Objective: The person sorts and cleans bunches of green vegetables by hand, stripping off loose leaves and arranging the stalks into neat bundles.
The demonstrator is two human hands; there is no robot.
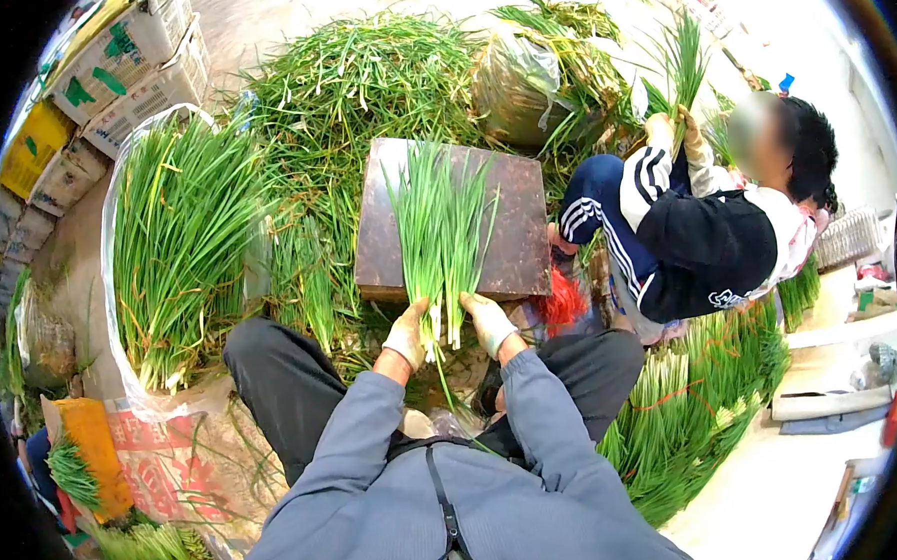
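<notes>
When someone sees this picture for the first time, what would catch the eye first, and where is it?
Probably the two green bunches in the centre, over the brown board, one in the left hand and one in the right hand. Beyond the board, a large heap of green stalks spreads out. At the right, a seated co-worker in dark, white-striped clothing holds up another bunch.
</notes>
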